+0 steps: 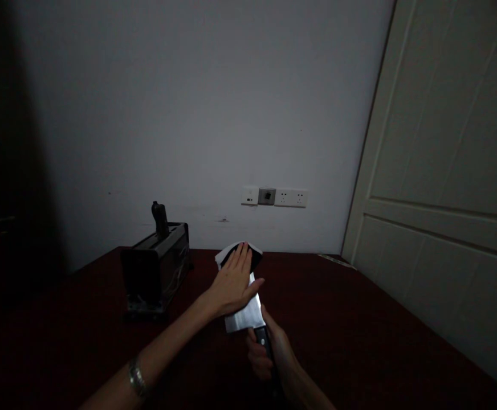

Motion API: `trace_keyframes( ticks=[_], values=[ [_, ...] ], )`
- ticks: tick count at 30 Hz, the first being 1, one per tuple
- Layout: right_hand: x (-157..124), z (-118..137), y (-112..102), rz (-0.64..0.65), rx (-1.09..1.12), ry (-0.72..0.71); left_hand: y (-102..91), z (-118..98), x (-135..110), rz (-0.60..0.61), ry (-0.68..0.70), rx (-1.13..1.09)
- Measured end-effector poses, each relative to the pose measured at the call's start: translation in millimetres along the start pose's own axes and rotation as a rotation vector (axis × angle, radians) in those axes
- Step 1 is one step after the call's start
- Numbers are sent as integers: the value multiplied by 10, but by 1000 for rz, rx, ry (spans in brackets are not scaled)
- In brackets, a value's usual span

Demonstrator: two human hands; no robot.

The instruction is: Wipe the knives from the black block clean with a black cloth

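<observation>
At the lower centre of the frame, a cleaver [247, 315] slants up and left above the dark red table [338, 319], its handle toward the bottom edge. The right hand [279, 344], its forearm rising from the bottom edge, grips that handle with curled fingers, thumb along its upper side. The left hand [231, 285], its forearm reaching diagonally from the lower left, lies flat, fingers extended together over a black-and-white cloth [256, 259] at the blade's far end, thumb spread rightward across the blade
</observation>
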State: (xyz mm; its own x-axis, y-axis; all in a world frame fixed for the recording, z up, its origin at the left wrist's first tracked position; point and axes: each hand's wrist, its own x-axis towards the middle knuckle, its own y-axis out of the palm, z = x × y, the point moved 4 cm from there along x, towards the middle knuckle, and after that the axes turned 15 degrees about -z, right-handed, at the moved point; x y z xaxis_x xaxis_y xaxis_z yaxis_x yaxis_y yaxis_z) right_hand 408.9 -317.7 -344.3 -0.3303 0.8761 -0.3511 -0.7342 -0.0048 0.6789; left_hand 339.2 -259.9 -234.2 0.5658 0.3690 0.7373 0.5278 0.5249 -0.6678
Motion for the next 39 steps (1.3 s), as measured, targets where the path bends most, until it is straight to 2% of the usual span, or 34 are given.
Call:
trace_keyframes(
  ticks=[3,8,16,23,30,35,39],
  values=[
    [15,-7,-15,-3,-4,7,4,-7,26,-4,8,-4],
    [19,9,-35,-47,38,5,38,-143,-139,34,86,-61],
    [34,-79,-17,-78,-23,29,57,82,-53,-3,-6,-31],
    [16,-40,-19,-50,-18,-4,26,-83,-230,70,113,-89],
    [18,-119,-18,-102,-23,49,83,159,-163,80,31,-52],
    [60,-64,-64,-84,31,24,65,-3,-254,103,71,-89],
    [122,-10,-129,-130,48,9,59,-182,-362,152,99,-132]
  ],
)
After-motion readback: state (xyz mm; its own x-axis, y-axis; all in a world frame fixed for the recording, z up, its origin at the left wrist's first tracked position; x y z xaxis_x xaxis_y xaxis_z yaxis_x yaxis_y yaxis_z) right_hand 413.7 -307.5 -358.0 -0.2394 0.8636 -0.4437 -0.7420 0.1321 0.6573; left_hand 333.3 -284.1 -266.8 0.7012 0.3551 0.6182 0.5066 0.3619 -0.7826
